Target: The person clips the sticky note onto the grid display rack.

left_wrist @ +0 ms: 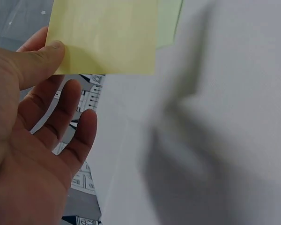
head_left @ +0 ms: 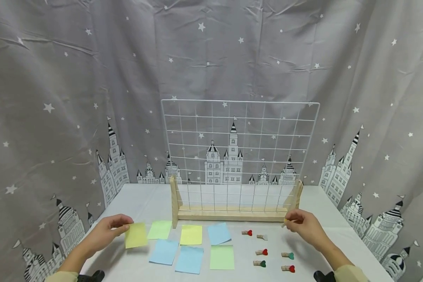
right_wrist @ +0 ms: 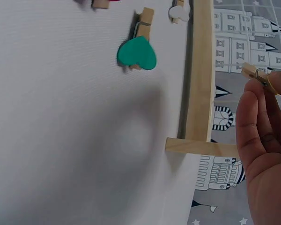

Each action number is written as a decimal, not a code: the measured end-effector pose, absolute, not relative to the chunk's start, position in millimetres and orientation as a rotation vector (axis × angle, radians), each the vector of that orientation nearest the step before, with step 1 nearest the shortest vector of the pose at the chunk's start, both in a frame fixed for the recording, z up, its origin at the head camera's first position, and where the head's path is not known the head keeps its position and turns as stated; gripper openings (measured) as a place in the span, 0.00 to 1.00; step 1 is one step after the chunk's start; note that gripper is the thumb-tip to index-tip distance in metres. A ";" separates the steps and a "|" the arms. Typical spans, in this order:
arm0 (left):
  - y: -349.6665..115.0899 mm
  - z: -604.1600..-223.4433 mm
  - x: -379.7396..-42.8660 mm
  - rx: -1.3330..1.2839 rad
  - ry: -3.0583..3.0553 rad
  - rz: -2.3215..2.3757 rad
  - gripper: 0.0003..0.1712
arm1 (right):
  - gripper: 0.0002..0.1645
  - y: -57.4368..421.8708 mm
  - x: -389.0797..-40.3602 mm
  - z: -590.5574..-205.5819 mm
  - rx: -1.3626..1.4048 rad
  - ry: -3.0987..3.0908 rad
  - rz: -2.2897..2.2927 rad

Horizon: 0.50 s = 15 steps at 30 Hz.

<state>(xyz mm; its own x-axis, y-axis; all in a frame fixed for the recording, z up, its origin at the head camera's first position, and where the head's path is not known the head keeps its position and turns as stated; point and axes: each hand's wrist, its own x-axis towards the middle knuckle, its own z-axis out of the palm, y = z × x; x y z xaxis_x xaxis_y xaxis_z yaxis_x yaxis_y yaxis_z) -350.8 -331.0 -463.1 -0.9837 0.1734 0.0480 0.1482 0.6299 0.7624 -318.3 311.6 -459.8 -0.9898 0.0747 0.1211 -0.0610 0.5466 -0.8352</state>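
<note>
The left hand [head_left: 107, 232] pinches a yellow paper note [head_left: 136, 236] above the white surface [head_left: 151, 273]. The right hand [head_left: 306, 226] grips a wooden clothespin [right_wrist: 253, 74] near the grid stand [head_left: 229, 216].

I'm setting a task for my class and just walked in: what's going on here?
A person's left hand pinches a yellow note by its edge, lifted off a white table. The right hand pinches a small wooden peg near the right end of a wooden stand that holds up a white wire grid. Six more notes, in yellow, green and blue, lie on the table, with six heart-topped pegs to their right.
</note>
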 end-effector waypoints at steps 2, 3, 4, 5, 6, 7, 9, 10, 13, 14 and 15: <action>-328.2 -459.3 -353.2 0.270 2.814 1.323 0.20 | 0.12 310.5 -318.9 -456.8 0.007 -2.642 1.414; -326.6 -457.1 -354.2 0.278 2.824 1.325 0.21 | 0.14 310.0 -319.4 -455.2 0.021 -2.648 1.398; -324.7 -454.7 -355.2 0.286 2.838 1.329 0.21 | 0.15 309.3 -319.8 -453.4 0.035 -2.654 1.381; -322.6 -452.0 -355.8 0.298 2.853 1.326 0.20 | 0.16 308.5 -320.1 -451.3 0.049 -2.660 1.363; -320.3 -448.9 -356.5 0.304 2.868 1.327 0.20 | 0.16 307.5 -320.7 -449.1 0.048 -2.661 1.353; -317.4 -446.0 -356.9 0.307 2.881 1.329 0.19 | 0.17 306.6 -320.8 -447.4 0.052 -2.661 1.353; -310.9 -439.5 -357.4 0.298 2.904 1.329 0.17 | 0.17 304.7 -321.7 -443.3 0.066 -2.656 1.368; -307.4 -436.0 -357.6 0.296 2.908 1.331 0.16 | 0.17 303.7 -322.3 -441.2 0.069 -2.650 1.388; -296.5 -425.9 -358.0 0.262 2.902 1.356 0.16 | 0.16 300.4 -324.8 -434.9 0.096 -2.632 1.458; -292.9 -422.8 -357.9 0.256 2.901 1.362 0.16 | 0.16 299.1 -325.6 -432.8 0.107 -2.628 1.479; -289.7 -420.0 -357.7 0.266 2.899 1.367 0.16 | 0.16 297.8 -326.2 -431.0 0.120 -2.626 1.493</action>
